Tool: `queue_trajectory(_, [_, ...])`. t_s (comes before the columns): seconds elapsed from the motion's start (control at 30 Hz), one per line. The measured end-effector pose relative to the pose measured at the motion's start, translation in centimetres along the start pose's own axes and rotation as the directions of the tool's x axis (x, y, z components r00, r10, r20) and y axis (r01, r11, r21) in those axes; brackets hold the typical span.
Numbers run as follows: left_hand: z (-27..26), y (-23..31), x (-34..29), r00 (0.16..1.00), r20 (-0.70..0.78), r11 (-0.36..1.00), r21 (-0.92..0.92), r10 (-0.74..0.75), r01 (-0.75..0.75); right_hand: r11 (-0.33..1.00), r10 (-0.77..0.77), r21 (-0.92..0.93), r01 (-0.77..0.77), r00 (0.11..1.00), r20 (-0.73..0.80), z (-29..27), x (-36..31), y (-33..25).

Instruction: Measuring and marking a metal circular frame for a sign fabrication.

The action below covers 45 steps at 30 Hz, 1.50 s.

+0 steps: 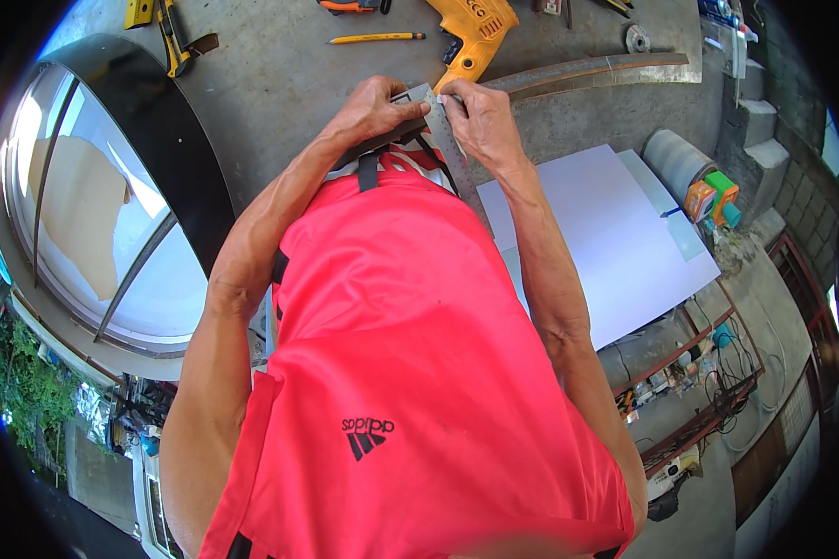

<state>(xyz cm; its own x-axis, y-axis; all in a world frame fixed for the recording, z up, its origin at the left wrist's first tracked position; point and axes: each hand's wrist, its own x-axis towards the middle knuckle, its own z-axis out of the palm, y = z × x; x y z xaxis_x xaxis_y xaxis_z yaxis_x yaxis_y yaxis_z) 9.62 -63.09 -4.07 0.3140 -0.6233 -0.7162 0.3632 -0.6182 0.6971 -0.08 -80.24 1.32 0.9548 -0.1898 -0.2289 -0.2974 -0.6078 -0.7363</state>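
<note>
A metal ruler slants down from the bench edge in front of my red shirt. My left hand is closed, its thumb pressed on the ruler's upper end and its fingers at a dark metal bar under it. Beside the ruler's right edge, my right hand is closed in a pinch. A small pale tip shows at its fingertips; what it is I cannot make out. Just beyond the hands lies a yellow power drill, its grip end close to my right fingers. A yellow pencil rests on the grey surface farther off.
Curved metal strips lie right of the drill. A yellow utility knife and an orange-handled tool lie at the far side. A large black-rimmed round frame stands left; a white board and small boxes are right.
</note>
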Motion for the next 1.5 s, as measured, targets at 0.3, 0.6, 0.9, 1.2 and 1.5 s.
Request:
queue_trajectory(0.3, [-0.3,-0.5,0.1,0.999,-0.046,0.999,0.051,-0.003,0.006,0.712,0.636,0.309,-0.631,0.765,0.098,-3.8,-6.0,0.4])
queue_trajectory(0.6, [-0.2,1.3,-0.8,0.999,0.032,0.989,-0.140,-0.045,0.049,0.375,0.730,0.836,-0.401,0.683,0.000,0.3,-6.4,3.9])
queue_trajectory(0.9, [0.7,1.6,-2.6,0.924,-0.187,0.917,0.293,0.333,-0.271,0.281,0.795,0.929,-0.242,0.601,-0.084,1.1,-2.2,2.6])
queue_trajectory(1.2, [2.0,3.3,-4.3,0.791,-0.238,0.761,0.521,0.564,-0.387,0.175,0.764,0.980,-0.091,0.640,-0.077,1.2,-1.6,3.0])
queue_trajectory(1.5, [-4.2,5.5,-6.8,0.691,-0.527,0.866,0.359,0.496,-0.348,0.291,0.574,0.947,0.136,0.767,-0.286,-2.1,-1.1,4.3])
